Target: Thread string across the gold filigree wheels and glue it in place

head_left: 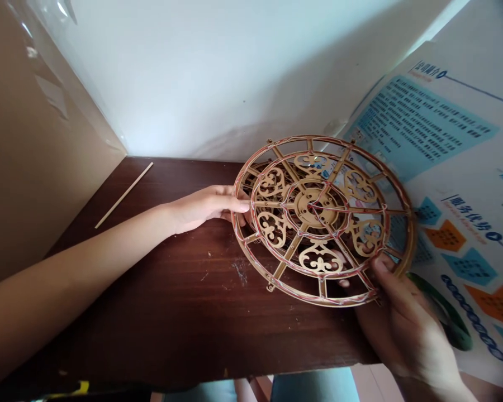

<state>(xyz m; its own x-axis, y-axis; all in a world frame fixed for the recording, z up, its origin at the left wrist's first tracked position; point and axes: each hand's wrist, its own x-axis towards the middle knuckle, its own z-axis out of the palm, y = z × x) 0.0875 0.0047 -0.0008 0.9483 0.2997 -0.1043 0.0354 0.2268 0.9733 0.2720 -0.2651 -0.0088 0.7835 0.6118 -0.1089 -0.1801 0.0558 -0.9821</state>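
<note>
A round gold openwork frame (318, 259) with spokes, scrolled ornaments and a hub is held tilted above the dark table. Red and white wires run along its rings and spokes. At its left rim, my left hand (218, 206) grips with the thumb on top and fingers beneath. My right hand (406, 312) closes on the lower right rim, thumb above, some fingertips showing through the openings. Beneath the frame, more similar gold pieces are partly visible; how they are stacked cannot be made out.
A thin pale stick (124, 195) lies on the dark tabletop (171, 312) at the back left. A white wall stands behind, a brown panel at left. A printed poster (440, 128) and a green object (448, 318) are at right.
</note>
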